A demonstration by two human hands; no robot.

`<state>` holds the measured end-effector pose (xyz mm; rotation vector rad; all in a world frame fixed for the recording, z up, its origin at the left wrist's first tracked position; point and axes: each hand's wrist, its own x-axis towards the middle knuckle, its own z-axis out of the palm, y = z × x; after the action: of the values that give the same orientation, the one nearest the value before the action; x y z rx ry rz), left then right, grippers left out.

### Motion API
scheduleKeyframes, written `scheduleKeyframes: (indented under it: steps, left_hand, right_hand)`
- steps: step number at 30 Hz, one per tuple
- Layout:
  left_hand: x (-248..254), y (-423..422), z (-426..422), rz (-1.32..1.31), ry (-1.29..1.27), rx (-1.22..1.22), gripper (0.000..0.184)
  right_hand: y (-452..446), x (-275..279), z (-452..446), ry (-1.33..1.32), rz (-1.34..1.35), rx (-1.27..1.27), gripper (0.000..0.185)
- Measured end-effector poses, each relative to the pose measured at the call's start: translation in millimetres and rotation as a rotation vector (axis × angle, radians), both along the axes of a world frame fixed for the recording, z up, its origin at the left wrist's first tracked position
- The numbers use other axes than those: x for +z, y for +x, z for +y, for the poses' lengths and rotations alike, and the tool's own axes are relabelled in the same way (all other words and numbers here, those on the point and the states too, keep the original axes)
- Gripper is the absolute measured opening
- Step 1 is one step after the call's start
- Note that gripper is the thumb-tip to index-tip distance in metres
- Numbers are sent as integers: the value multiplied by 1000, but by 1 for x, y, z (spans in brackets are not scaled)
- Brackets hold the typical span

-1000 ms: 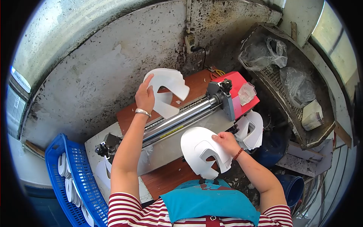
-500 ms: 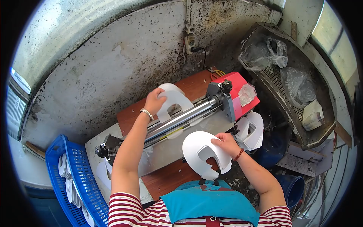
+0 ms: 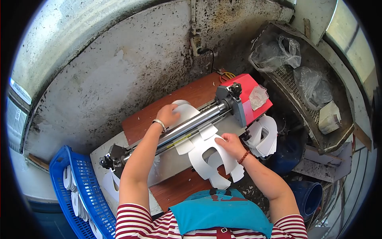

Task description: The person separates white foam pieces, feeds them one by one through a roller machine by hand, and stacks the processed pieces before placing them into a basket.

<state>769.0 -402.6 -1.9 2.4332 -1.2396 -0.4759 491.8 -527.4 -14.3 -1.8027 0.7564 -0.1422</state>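
Observation:
Behind the metal roller (image 3: 193, 124), my left hand (image 3: 168, 115) is closed on a white curved sheet (image 3: 186, 112), part of which lies against the roller. The ends of a white piece (image 3: 184, 145) stick out on the near side of the roller, over the metal plate. My right hand (image 3: 232, 146) pinches a fanned bunch of white horseshoe-shaped sheets (image 3: 201, 161) in front of the machine. The top of that bunch meets the ends coming out from the roller. How many sheets each hand holds cannot be made out.
A blue basket (image 3: 90, 181) with white pieces stands at the left. More white sheets (image 3: 263, 136) hang at the machine's right end, by the red housing (image 3: 254, 95). A metal trough (image 3: 342, 91) with plastic bags is at the upper right, a blue bucket (image 3: 304, 197) at the lower right.
My left hand has come down toward the roller with its sheet. White ends now protrude on the roller's near side. My right hand has moved slightly left and up with its bunch.

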Motion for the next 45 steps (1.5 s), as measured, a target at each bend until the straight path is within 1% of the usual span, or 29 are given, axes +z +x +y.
scheduleKeyframes:
  steps: [2,4,5,6,8,10,11,12,14,15,18,20,22,23,25,26,27,28,29,30,32,34,36,37,38,39,40,42,45]
  left_hand:
    - [-4,27,4,307,-353,201,38]
    - [4,40,10,207,-653,183,45]
    - [29,28,11,300,-868,216,51]
    - [45,26,17,123,-827,236,59]
    - [57,14,23,-366,-570,252,54]
    - [47,3,23,-435,-636,21,45]
    - [39,-3,21,-405,-565,-63,36]
    - [27,-6,19,-330,-433,-114,33]
    - [12,-10,11,-31,-65,-144,27]
    - [9,-8,9,-32,-68,-144,27]
    - [1,12,7,72,-160,-92,30]
    - [6,26,13,175,-293,47,29]
    - [19,40,26,290,-487,126,27]
    - [36,38,35,364,-564,178,25]
    - [58,43,56,360,-648,279,33]
    - [70,43,68,432,-772,300,38]
    - [86,40,81,462,-830,358,44]
    - [89,47,96,461,-959,326,52]
    - [104,44,112,487,-992,346,54]
    - [119,40,130,500,-1029,377,57]
    - [134,45,170,356,-1065,458,57]
    - [142,49,222,211,-1083,561,57]
    - [141,49,267,-168,-1046,622,55]
    - [139,46,291,-349,-923,664,54]
    - [135,37,308,-359,-919,679,54]
    - [128,24,322,-583,-822,689,53]
    - [120,10,335,-801,-716,691,52]
    - [86,-16,367,-968,-497,659,50]
    - [10,-67,418,-930,-247,597,47]
  right_hand:
    - [-14,-5,-6,28,5,15,32]
    - [-21,-1,-7,92,75,41,26]
    - [-21,4,-7,53,97,48,25]
    - [-18,4,-6,54,96,48,25]
    - [-7,5,-4,50,46,38,27]
    - [10,3,1,49,20,48,28]
    - [18,3,3,46,-2,57,29]
    - [25,4,4,45,-6,59,29]
    - [34,4,4,40,-14,32,31]
    - [35,3,5,12,-67,11,31]
    - [12,18,5,95,12,-35,30]
    - [-15,7,4,81,-45,-25,29]
    - [-47,-23,7,-84,-85,-91,27]
    - [-60,-36,10,-86,-84,-83,27]
    - [-85,-62,18,-483,98,-11,30]
    - [-94,-75,22,-482,96,1,30]
    - [-101,-89,26,-650,177,33,37]
    - [-106,-102,29,-816,256,62,45]
    - [-109,-111,29,-682,420,98,60]
    - [-112,-115,29,-684,405,123,60]
    - [-108,-123,31,-757,531,142,62]
    - [-105,-128,28,-766,525,137,64]
    - [-102,-130,21,-713,543,198,60]
    - [-100,-128,20,-684,547,196,56]
    - [-99,-131,20,-687,541,212,56]
    - [-102,-133,20,-703,484,168,55]
    - [-103,-134,22,-717,428,121,54]
    - [-103,-131,29,-737,386,105,54]
    - [-111,-137,32,-778,247,51,50]
